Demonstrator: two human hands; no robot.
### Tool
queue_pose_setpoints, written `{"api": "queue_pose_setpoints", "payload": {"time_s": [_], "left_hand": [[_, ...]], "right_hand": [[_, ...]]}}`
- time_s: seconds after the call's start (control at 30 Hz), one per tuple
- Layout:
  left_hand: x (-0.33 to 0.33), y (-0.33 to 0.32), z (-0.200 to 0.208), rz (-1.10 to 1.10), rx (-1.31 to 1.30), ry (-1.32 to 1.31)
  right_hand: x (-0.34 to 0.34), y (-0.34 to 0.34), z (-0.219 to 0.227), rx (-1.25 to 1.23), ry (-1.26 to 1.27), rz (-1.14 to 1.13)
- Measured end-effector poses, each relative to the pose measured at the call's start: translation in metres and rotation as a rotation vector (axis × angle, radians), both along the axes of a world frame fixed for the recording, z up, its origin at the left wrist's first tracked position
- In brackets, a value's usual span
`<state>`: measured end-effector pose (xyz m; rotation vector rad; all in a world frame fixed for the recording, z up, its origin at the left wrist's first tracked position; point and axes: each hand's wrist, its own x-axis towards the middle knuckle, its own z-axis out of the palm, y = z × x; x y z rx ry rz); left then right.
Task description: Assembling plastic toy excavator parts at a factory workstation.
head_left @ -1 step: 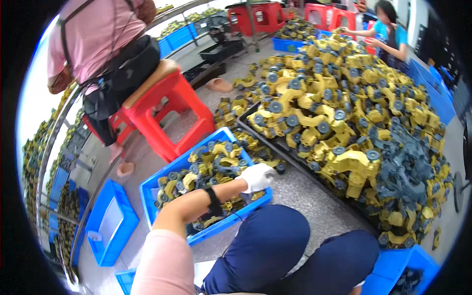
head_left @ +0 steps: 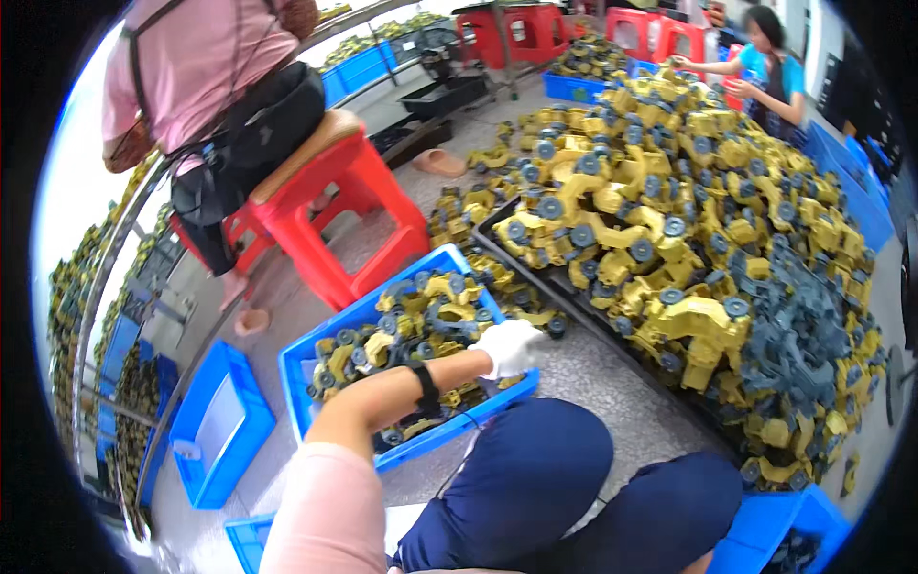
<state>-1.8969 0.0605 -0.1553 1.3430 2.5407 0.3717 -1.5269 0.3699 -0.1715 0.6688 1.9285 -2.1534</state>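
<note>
- Blue rectangular plastic crate point(head_left: 304, 378) on the floor about filled with yellow-and-grey moulded plastic parts point(head_left: 421, 316); far larger heap of the same yellow-and-grey parts point(head_left: 688, 220) beyond the crate, so most of the sorting looks left to do.
- Left hand point(head_left: 507, 346) in a white glove, resting at the crate's near right corner; fingers curled downward, cannot tell whether closed on a part.
- Right hand out of sight.
- Parts: chunky yellow bodies with round grey discs, jumbled, overlapping.
</note>
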Motion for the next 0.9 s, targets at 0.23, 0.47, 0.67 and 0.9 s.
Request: {"api": "queue_pose_setpoints", "payload": {"time_s": [0.23, 0.47, 0.67, 0.9], "left_hand": [[0.012, -0.011, -0.039, -0.117, 0.063, 0.235], [0.002, -0.014, -0.037, 0.053, 0.105, 0.232], [-0.015, -0.03, -0.036, 0.142, -0.044, 0.24], [-0.076, -0.008, -0.015, 0.328, -0.256, -0.299]], "right_hand": [[-0.066, -0.029, 0.03, -0.141, -0.007, 0.228], [-0.073, -0.032, 0.008, -0.524, -0.264, 0.548], [-0.056, -0.01, -0.085, -0.967, -0.06, 0.745], [-0.099, -0.03, -0.043, -0.776, -0.001, 0.722]]}}
